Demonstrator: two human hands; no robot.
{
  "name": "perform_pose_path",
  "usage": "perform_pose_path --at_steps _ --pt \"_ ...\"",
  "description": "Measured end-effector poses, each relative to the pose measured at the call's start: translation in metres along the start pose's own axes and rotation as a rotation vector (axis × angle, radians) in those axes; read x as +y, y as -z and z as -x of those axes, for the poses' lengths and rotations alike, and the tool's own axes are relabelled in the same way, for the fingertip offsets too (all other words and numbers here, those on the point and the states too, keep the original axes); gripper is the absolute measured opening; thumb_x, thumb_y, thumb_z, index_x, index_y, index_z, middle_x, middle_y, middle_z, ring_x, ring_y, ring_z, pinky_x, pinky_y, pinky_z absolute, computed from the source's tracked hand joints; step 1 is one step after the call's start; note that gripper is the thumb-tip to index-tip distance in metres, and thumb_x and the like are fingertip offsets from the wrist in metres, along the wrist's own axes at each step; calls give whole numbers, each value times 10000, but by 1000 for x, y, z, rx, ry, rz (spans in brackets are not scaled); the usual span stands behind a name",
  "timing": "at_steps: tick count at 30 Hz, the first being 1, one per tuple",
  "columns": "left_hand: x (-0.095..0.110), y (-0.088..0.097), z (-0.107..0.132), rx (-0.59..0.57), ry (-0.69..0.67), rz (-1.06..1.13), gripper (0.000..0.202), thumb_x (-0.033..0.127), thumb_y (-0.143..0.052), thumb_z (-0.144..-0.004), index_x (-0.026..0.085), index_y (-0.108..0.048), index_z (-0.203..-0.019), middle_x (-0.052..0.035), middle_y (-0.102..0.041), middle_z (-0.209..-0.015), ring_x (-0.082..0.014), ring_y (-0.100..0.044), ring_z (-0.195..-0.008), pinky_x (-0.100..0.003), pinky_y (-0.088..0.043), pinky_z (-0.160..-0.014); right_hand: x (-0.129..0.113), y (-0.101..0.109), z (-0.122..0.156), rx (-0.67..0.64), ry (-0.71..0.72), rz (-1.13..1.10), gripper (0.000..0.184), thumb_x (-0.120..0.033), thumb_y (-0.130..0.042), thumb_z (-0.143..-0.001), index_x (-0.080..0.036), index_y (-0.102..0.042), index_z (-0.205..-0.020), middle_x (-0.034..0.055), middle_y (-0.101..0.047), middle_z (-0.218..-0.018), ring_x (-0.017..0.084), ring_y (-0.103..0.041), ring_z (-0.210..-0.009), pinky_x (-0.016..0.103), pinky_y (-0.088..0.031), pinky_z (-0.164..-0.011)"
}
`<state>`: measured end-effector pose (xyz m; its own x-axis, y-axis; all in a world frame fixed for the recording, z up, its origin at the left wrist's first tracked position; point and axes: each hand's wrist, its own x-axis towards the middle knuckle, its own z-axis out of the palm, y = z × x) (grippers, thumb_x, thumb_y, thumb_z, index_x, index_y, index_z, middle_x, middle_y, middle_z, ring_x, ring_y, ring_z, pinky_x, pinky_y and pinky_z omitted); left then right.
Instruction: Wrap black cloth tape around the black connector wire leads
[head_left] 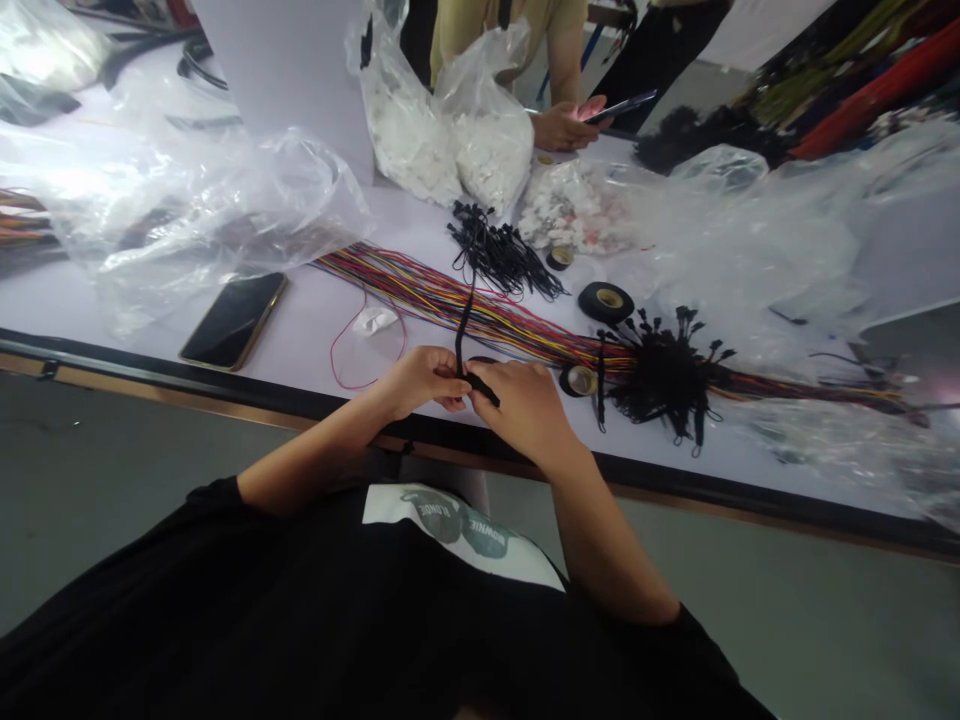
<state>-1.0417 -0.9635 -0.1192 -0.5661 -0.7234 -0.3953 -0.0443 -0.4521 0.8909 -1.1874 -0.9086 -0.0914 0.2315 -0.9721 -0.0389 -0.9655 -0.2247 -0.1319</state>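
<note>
At the table's front edge, my two hands meet around a thin black taped cable, which stands up from the fingers toward the back. My left hand pinches its lower end between thumb and fingers. Closed beside it, my right hand grips black tape that touches the cable's end; most of the roll is hidden by the fingers. Behind the hands runs a long bundle of coloured wires. A pile of short black cables lies beyond it.
Right of my hands are a tape roll, a larger black tape roll and a heap of black looped cables. A phone lies left. Bags of white connectors stand behind; a person's hands hold another phone.
</note>
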Motion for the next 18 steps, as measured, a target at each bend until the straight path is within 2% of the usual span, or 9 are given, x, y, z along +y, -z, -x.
perform_pose_path --at_steps 3,8,13,18 --pt "-2 -1 2 20 2 -59 104 13 -592 -737 94 -535 -708 51 -572 -487 -58 -579 -446 -171 -501 -506 -2 -2 -1 25 50 65 348 -241 -474 -862 -203 -613 -1179 78 -715 -1069 249 -603 -1005 376 -317 -814" --pt "-3 -5 6 40 -52 -355 135 65 -511 -799 128 -506 -681 67 -524 -455 -62 -524 -371 -157 -408 -406 3 -9 -2 41 87 133 359 -255 -447 -888 -189 -600 -1206 92 -708 -1073 238 -582 -989 376 -282 -799" --pt "-4 -1 3 18 -114 -558 80 108 -537 -779 123 -568 -706 45 -560 -480 -82 -566 -448 -171 -420 -484 8 -14 0 90 137 184 347 -237 -481 -872 -161 -609 -1185 100 -711 -1039 234 -565 -970 370 -254 -787" --pt "-5 8 -8 16 -186 -927 187 239 -570 -782 133 -596 -631 17 -578 -484 -110 -567 -486 -205 -392 -512 11 -15 0 120 181 210 354 -236 -415 -911 -136 -606 -1192 109 -715 -1015 231 -560 -967 368 -241 -783"
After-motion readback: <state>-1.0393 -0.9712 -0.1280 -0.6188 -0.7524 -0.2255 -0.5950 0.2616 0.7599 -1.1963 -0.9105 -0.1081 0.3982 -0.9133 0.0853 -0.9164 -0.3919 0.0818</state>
